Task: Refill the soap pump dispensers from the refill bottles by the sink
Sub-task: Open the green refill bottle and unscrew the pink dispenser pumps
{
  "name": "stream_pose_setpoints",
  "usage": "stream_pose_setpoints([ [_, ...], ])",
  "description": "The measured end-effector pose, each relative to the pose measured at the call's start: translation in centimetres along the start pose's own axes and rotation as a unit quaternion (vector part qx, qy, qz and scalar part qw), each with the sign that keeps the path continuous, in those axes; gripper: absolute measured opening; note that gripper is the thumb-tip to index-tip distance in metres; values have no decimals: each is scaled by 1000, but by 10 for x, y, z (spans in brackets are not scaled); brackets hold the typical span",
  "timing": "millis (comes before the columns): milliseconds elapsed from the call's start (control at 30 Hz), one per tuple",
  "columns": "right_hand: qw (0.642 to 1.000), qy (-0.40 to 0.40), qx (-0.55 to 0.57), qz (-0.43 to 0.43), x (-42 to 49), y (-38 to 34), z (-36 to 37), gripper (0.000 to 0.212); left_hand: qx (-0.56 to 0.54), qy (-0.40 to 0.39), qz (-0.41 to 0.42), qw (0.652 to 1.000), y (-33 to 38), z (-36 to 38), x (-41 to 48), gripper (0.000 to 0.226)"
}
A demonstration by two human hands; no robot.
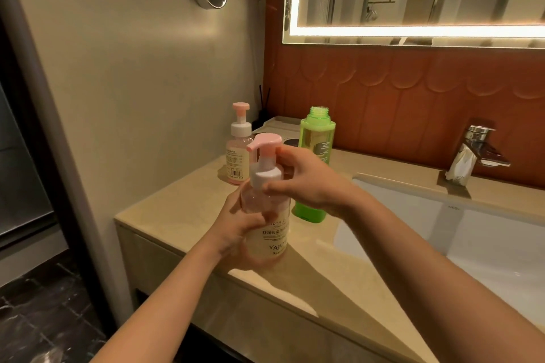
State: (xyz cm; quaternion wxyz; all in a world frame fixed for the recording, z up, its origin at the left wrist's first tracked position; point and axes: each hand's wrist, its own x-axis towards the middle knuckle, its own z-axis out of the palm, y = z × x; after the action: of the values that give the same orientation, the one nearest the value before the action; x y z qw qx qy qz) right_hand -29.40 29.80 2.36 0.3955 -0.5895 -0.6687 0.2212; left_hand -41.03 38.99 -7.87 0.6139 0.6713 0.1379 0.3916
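Note:
A clear pump dispenser (272, 233) with a pink pump head and white collar stands on the beige counter (177, 209) near its front edge. My left hand (236, 230) wraps around the bottle's body. My right hand (306, 183) grips the white collar just below the pump head. Behind my right hand stands a green refill bottle (315, 132), upright with its cap off. A second pink pump dispenser (237, 153) stands further back on the left, close to the wall.
A white sink basin (472, 233) lies to the right, with a chrome tap (479, 144) behind it. A reed diffuser (262, 115) and a tray sit in the back corner. A lit mirror hangs above, and the wall bounds the counter's left.

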Motion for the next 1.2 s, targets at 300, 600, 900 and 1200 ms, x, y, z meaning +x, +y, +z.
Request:
stream_pose_setpoints([
  [300, 982, 144, -124, -11, 3, -1, 21, 46, 36, 0, -2, 999, 1, -1, 0, 66],
  [600, 985, 98, -139, 35, -1, 1, 15, 67, 12, -16, -6, 1000, 0, 1, 1, 88],
  [900, 1000, 14, 4, 11, -6, 4, 6, 61, 10, -10, -16, 1000, 2, 2, 2, 98],
  [1200, 975, 201, -96, -4, 7, 16, 35, 66, 2, 11, -15, 1000, -1, 2, 1, 64],
])
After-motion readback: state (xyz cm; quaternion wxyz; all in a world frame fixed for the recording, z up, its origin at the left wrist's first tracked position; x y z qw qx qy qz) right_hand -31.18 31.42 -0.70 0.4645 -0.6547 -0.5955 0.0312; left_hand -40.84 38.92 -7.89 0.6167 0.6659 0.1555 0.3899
